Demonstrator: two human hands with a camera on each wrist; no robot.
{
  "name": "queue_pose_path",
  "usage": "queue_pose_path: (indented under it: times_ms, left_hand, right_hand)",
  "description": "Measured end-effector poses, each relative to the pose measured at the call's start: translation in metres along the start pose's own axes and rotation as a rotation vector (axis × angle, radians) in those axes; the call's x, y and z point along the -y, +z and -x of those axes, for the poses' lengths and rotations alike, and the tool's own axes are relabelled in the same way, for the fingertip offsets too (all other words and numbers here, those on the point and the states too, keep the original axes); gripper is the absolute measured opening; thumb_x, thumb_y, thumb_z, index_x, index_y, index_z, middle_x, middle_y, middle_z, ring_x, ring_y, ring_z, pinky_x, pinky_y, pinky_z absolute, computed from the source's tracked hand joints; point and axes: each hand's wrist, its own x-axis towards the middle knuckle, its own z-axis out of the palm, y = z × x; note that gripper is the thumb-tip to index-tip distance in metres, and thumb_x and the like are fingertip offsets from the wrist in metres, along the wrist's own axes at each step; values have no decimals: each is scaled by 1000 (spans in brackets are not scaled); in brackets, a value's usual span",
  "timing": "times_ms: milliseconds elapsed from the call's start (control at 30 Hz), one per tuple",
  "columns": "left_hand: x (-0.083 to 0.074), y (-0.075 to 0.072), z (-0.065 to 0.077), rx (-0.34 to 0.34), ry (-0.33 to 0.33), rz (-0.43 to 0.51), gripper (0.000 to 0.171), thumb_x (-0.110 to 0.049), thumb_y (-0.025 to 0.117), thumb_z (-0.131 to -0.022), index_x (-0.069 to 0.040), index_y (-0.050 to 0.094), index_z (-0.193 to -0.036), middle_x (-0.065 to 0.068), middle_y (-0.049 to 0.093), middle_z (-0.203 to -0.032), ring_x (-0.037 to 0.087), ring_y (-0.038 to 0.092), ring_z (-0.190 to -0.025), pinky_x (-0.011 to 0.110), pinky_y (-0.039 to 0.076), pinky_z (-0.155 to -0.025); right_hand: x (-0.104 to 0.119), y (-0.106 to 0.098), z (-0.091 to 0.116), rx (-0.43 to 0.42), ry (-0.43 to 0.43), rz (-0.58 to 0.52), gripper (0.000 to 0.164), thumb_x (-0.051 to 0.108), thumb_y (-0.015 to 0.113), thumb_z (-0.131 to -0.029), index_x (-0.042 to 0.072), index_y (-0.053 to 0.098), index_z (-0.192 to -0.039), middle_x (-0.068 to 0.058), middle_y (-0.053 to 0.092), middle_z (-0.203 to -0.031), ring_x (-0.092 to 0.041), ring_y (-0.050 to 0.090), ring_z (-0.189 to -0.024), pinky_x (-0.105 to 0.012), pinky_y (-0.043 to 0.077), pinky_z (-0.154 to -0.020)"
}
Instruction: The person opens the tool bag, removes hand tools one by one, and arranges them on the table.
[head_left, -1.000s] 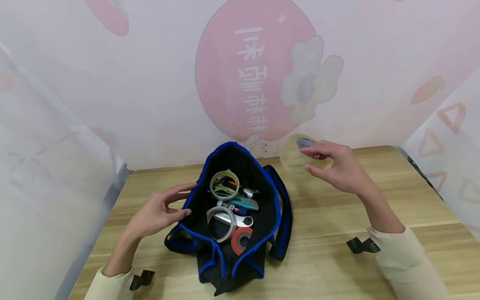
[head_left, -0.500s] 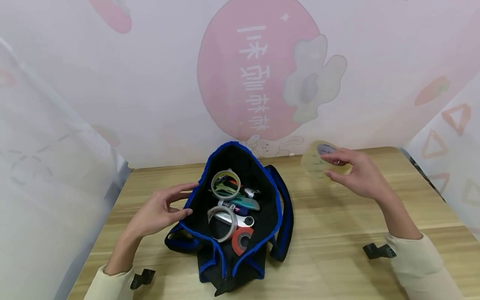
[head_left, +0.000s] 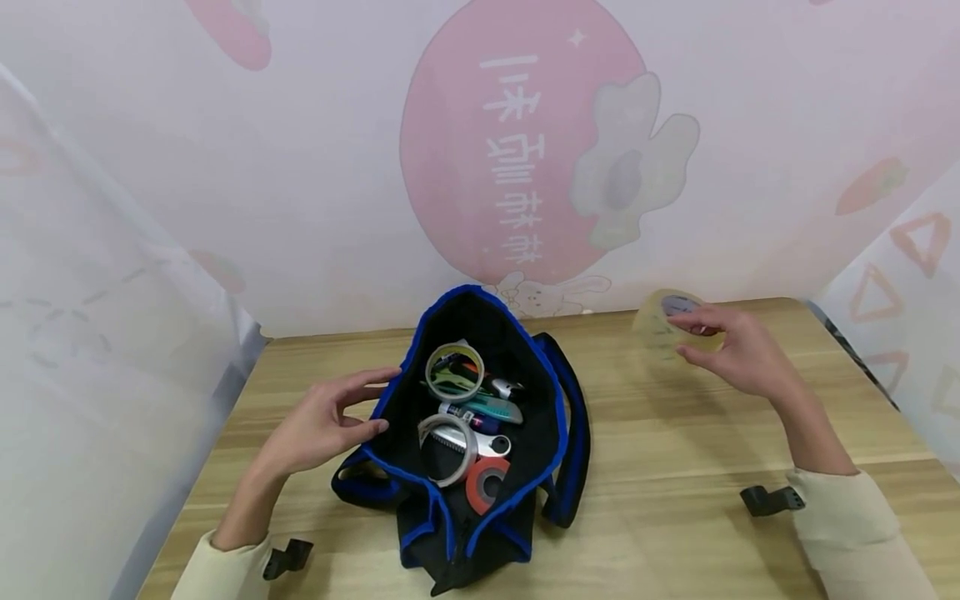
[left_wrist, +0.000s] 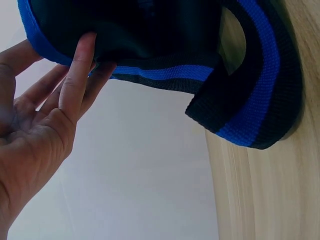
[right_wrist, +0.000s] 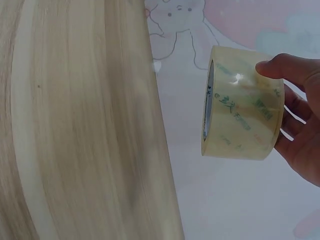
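Note:
A black tool bag [head_left: 536, 367] with blue trim lies open-mouthed on the table. My left hand [head_left: 326, 425] holds its left rim, thumb over the edge and fingers along the outside; the left wrist view has this hand [left_wrist: 55, 100] against the dark wall beside a blue-striped strap [left_wrist: 255, 100]. My right hand [head_left: 742, 354], to the right of the bag, grips a wide roll of clear packing tape [right_wrist: 245, 105]. Inside the bag show a narrow tape roll [head_left: 431, 367], a second pale roll [head_left: 468, 462], a red tape roll [head_left: 487, 486] and a teal utility knife [head_left: 495, 408].
The wooden table [head_left: 637, 517] reaches back to a white printed backdrop [head_left: 330, 167], with curtains at both sides. A black strap [head_left: 573, 433] loops out on the bag's right. Black cuff-mounted devices [head_left: 288, 558] sit at both sleeves.
My right hand has moved to the right, away from the bag, with the packing tape in its grip. The left hand stays at the bag's rim.

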Motion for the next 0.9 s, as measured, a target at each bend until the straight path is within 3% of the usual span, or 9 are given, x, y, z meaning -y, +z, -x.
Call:
queue_pose_path:
  times_ms: [267,567,900]
  left_hand:
    - [-1,0,-1,0,0,-9,68,1,78,-96,-10,53,-158,23,51,-163,52,58,-138,25,65,-83]
    - [2,2,0,-1,5,6,69,2,78,-95,-9,53,-158,23,51,-163,53,58,-138,25,65,-84]
    - [1,1,-1,-6,3,5,68,1,77,-97,-9,52,-159,23,50,-164,53,57,-139,25,65,-84]
  right_hand:
    - [-9,6,1,18,32,-10,38,-3,88,-84,6,81,-121,-9,79,-105,5,60,-92,-9,48,-80]
    - [-20,22,1,96,70,-22,35,-4,86,-85,1,81,-119,-14,82,-106,-18,69,-91,-18,55,-77]
    - [-20,28,1,144,91,-42,37,-5,86,-84,-2,79,-121,-22,79,-114,-32,74,-97,-22,58,-81]
